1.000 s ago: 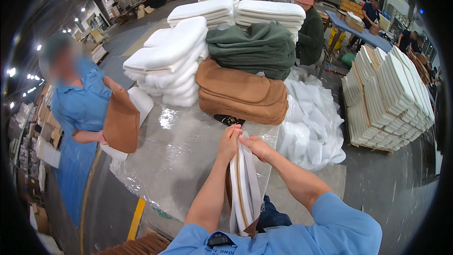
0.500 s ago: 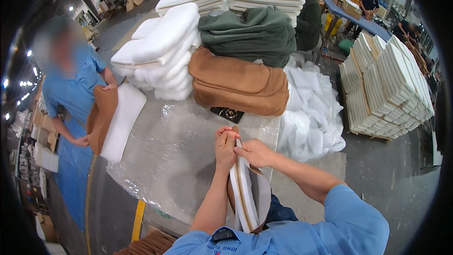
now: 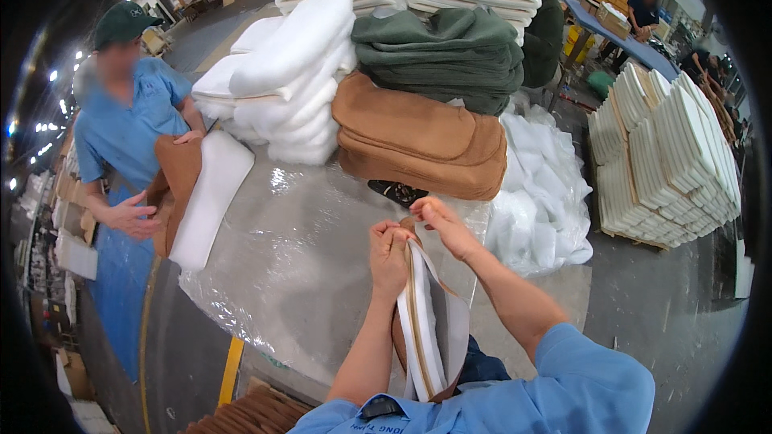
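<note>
Upright against my body stands a white pad [image 3: 426, 341] with a tan stripe along its edge, inside a brown fabric cover [image 3: 397, 337]. The cover gapes on the right, showing its pale grey inner side. My left hand [image 3: 389, 257] is closed on the cover's far end. Just right of that end, my right hand [image 3: 444, 223] is raised with curled fingers; whether they hold something small I cannot make out. Beyond my hands lies a black object [image 3: 396, 193], partly under a stack of brown covers [image 3: 418, 141].
Green covers [image 3: 442, 60] and white pads [image 3: 293, 56] are piled farther back on the plastic-covered table [image 3: 297, 289]. At left a co-worker [image 3: 133, 124] holds a brown cover with a white pad. Bagged white material [image 3: 535, 193] and a pallet stack of pads [image 3: 663, 161] stand right.
My right hand has lifted off the cover and moved away toward the far right. My left hand keeps its grip. The co-worker's lower hand has opened beside the cover. The view has shifted slightly.
</note>
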A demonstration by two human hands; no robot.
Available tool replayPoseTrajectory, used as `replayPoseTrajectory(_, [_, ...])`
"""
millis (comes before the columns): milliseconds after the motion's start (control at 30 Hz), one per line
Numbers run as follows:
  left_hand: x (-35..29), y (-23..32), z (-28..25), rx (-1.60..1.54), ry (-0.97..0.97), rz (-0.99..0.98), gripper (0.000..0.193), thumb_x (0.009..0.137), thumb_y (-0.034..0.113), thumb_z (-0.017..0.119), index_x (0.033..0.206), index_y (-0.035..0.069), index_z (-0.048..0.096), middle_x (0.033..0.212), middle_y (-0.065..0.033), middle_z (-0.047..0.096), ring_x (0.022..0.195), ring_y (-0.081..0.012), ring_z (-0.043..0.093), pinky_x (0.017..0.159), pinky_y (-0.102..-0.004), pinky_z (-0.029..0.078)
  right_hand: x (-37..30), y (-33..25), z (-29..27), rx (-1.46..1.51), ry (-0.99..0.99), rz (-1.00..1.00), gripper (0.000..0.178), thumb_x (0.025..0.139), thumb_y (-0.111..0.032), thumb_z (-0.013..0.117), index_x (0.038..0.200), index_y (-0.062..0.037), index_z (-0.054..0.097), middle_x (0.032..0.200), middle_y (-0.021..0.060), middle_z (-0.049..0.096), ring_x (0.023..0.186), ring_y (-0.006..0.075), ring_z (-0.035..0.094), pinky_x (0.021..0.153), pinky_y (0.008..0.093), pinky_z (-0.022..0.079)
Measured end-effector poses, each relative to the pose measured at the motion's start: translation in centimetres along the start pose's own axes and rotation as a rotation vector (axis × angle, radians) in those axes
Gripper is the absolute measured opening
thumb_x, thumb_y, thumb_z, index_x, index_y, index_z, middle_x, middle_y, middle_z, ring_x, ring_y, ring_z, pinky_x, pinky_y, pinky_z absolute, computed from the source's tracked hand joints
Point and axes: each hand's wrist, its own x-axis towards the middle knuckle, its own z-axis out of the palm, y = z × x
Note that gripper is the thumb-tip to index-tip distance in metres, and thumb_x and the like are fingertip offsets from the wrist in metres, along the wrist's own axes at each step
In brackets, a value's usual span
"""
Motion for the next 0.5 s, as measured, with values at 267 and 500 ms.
replayPoseTrajectory(267, [-0.5,-0.4,-0.1,0.010,0.016,-0.021,0.026,0.109,0.019,0.056,0.091,0.008,0.071,0.116,-0.0053,0.049,0.113,-0.0185,0.048,0.105,-0.0314,0.039,0.8,3.0,3.0,0.362,-0.118,0.124,0.029,0.111,-0.031,0.052,0.123,-0.0049,0.060,0.116,0.0040,0.063,0.112,0.0122,0.058,0.103,0.0295,0.046])
replayPoseTrajectory(500, [-0.5,-0.5,0.1,-0.014,-0.035,0.002,0.026,0.109,0.022,0.056,0.092,0.008,0.070,0.113,-0.0046,0.049,0.111,-0.0171,0.047,0.102,-0.0306,0.040,0.6,3.0,3.3,0.501,-0.083,0.168,0.023,0.111,-0.028,0.053,0.114,-0.0057,0.059,0.110,0.0031,0.062,0.102,0.0101,0.058,0.096,0.0269,0.048])
